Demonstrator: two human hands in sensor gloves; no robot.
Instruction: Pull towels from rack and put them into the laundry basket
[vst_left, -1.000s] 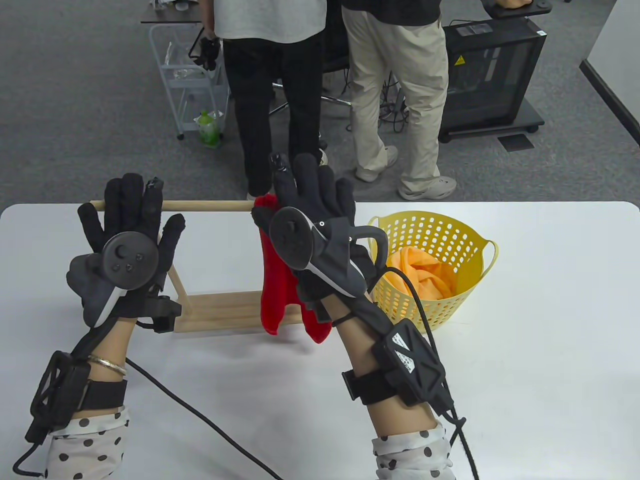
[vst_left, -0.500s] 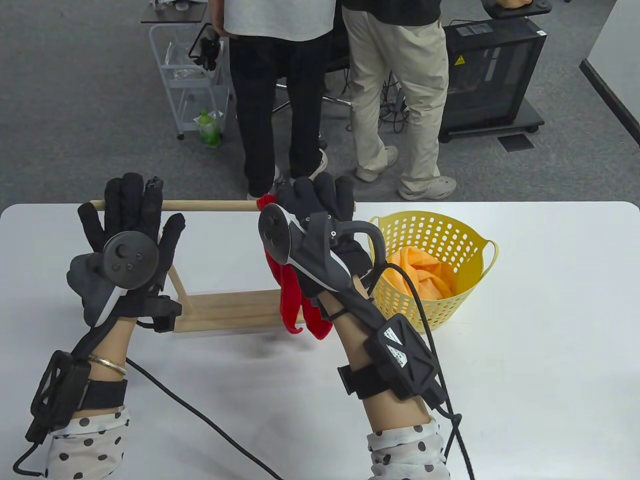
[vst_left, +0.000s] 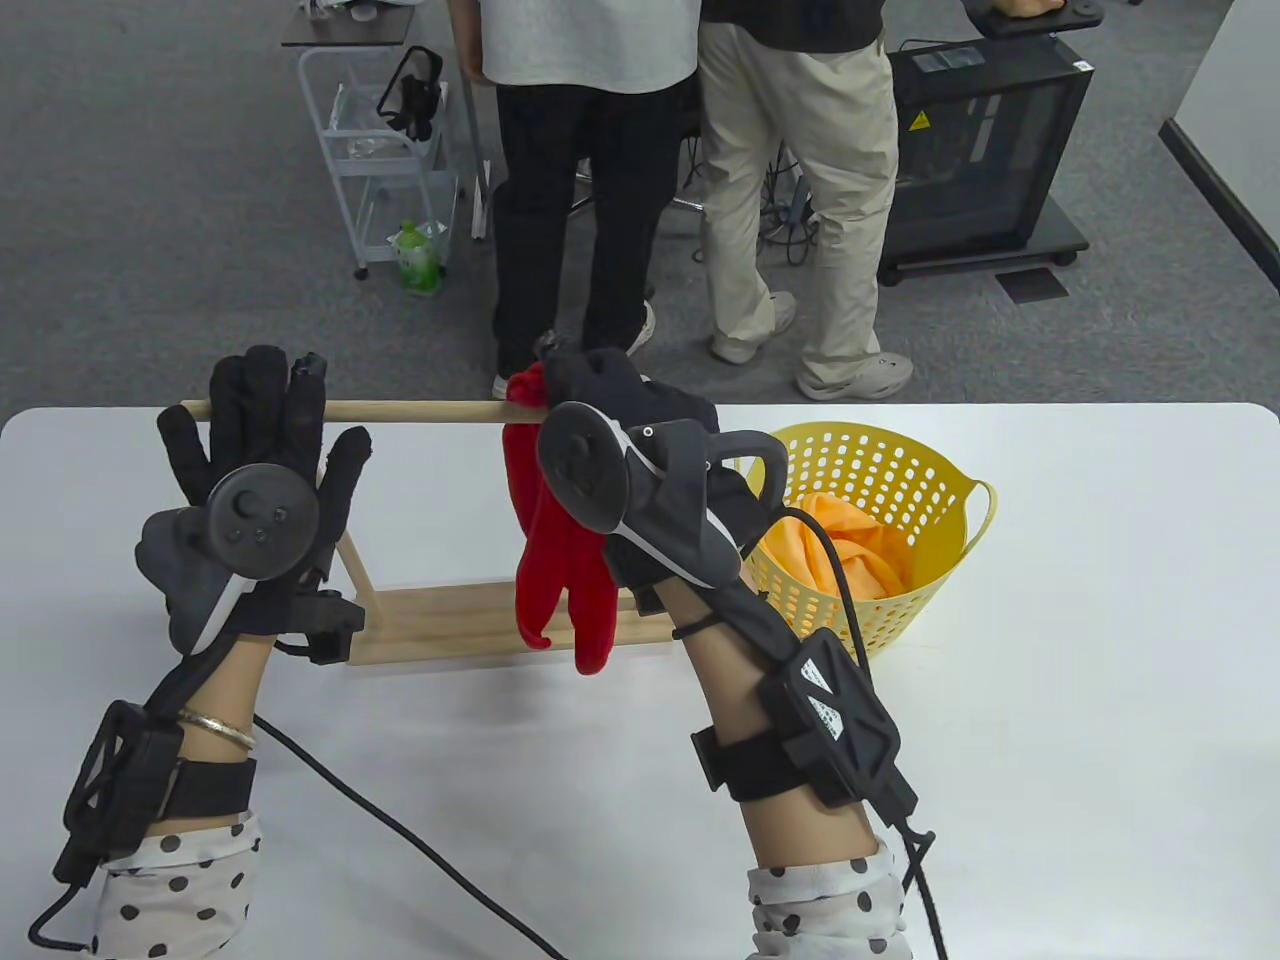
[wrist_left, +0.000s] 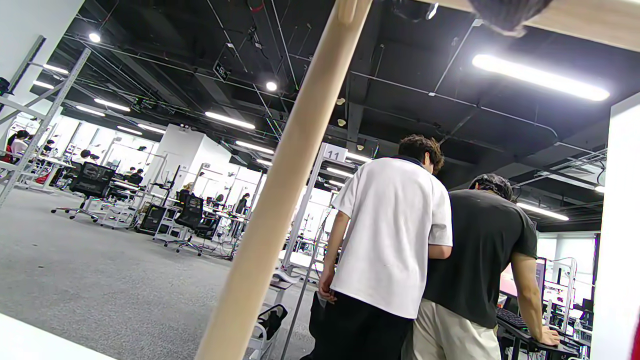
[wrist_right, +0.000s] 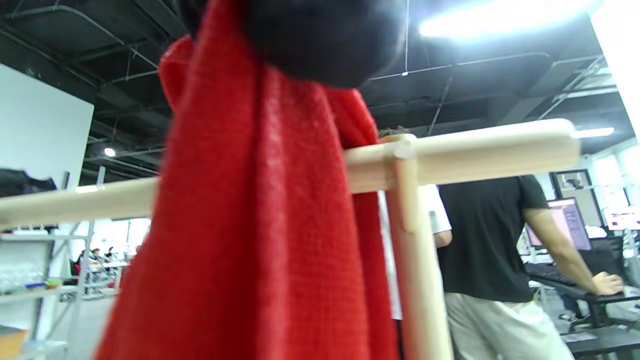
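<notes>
Since earlier: right hand (vst_left: 610, 440) lifts red towel (vst_left: 555, 560), fingers clamped on it above rack's rail (vst_left: 420, 411) | left hand (vst_left: 262, 455) fingers spread, steadying rack | orange towel (vst_left: 850, 545) already in yellow laundry basket (vst_left: 940, 480) | red one left.

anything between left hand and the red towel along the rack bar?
Nothing: table view shows only bare rack bar between the left hand and the red towel, which the right hand grips.

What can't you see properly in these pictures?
- Right hand fingertips: in the table view the tracker and red towel cover them; the right wrist view shows only a dark blur.
- Rack right end: hidden behind that hand in the table view.
- Orange cloth in the basket: the wall and arm hide part of it.
- Left hand: only one fingertip enters the left wrist view.
</notes>
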